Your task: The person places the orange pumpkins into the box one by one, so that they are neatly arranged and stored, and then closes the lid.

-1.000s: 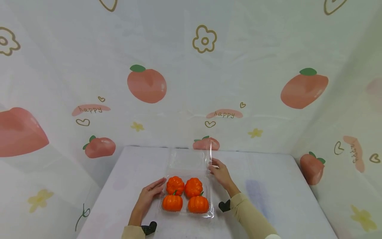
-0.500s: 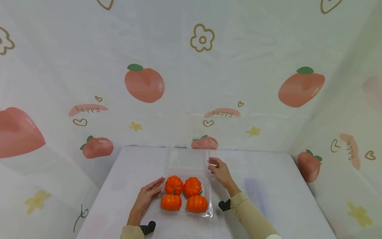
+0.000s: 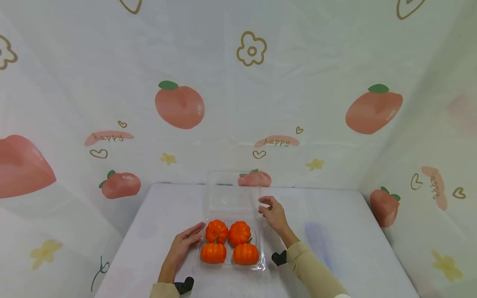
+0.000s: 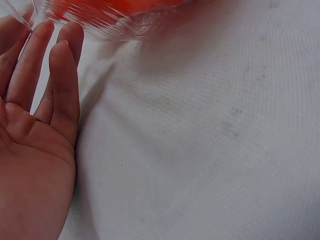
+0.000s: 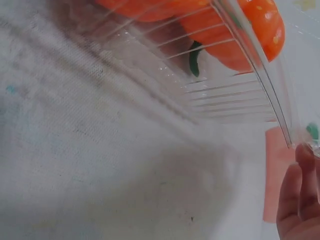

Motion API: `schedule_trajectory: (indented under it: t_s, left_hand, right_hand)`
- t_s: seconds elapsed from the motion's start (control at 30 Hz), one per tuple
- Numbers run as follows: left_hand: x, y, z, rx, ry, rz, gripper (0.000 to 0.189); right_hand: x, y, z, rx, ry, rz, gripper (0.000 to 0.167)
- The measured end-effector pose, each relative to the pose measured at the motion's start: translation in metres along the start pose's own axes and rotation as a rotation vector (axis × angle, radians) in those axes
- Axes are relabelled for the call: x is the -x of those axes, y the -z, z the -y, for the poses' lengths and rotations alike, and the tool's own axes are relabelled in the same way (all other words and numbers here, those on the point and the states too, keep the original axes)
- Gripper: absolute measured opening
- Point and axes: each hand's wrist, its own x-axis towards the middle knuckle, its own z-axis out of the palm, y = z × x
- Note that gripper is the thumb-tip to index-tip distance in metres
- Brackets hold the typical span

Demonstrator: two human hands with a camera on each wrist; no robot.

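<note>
A clear plastic clamshell box (image 3: 262, 265) stands on the table with its lid (image 3: 232, 198) raised and leaning back. Several orange toy pumpkins (image 3: 246, 253) with green stems sit inside the base. My left hand (image 3: 180, 247) is at the box's left side; its extended fingertips touch the clear plastic in the left wrist view. By the lid's right edge is my right hand (image 3: 273, 214), with fingers slightly bent and a gap between thumb and index finger. Fingertips (image 5: 304, 155) meet the lid's edge in the right wrist view, where the thumb is not clearly seen.
A white cloth covers the table (image 3: 346, 231). Its back edge meets a hanging white curtain (image 3: 223, 82) printed with fruit, flowers and words; more curtain stands at both sides. Black straps or mounts (image 3: 279, 258) show at the wrists.
The lid has tipped slightly farther back, with my right hand staying at its edge. My left hand keeps its place beside the box. The head view has shifted slightly.
</note>
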Motion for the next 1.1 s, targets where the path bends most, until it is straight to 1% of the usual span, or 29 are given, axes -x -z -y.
schedule_trajectory:
  t_s: [0.23, 0.33, 0.4, 0.5, 0.57, 0.7, 0.9, 1.0, 1.1]
  left_hand:
    - [0.000, 0.001, 0.001, -0.012, 0.011, -0.009, 0.051]
    - [0.000, 0.002, 0.002, -0.023, 0.006, -0.010, 0.050]
    - [0.000, 0.002, 0.002, -0.025, 0.003, -0.007, 0.050]
    - [0.000, 0.002, 0.003, -0.030, -0.001, 0.000, 0.052]
    - [-0.001, 0.002, 0.003, -0.033, -0.003, 0.001, 0.052]
    - [-0.001, 0.001, 0.003, -0.039, 0.000, -0.003, 0.052]
    - [0.000, 0.001, 0.003, -0.026, 0.005, -0.006, 0.051]
    - [-0.001, 0.001, 0.003, -0.022, 0.001, -0.004, 0.051]
    - [-0.001, 0.000, 0.002, -0.012, 0.004, -0.006, 0.052]
  right_hand:
    - [0.009, -0.002, 0.009, 0.155, 0.163, -0.054, 0.025]
    - [0.010, -0.002, 0.012, 0.193, 0.185, -0.063, 0.023]
    - [0.012, -0.002, 0.014, 0.201, 0.175, -0.068, 0.023]
    - [0.013, -0.001, 0.017, 0.203, 0.123, -0.071, 0.024]
    - [0.013, -0.001, 0.017, 0.188, 0.094, -0.072, 0.026]
    - [0.014, 0.001, 0.019, 0.167, 0.066, -0.055, 0.031]
    - [0.016, 0.004, 0.025, 0.152, 0.017, -0.032, 0.045]
    - [0.016, 0.005, 0.028, 0.158, -0.007, -0.033, 0.056]
    - [0.016, 0.006, 0.031, 0.157, -0.016, -0.038, 0.060]
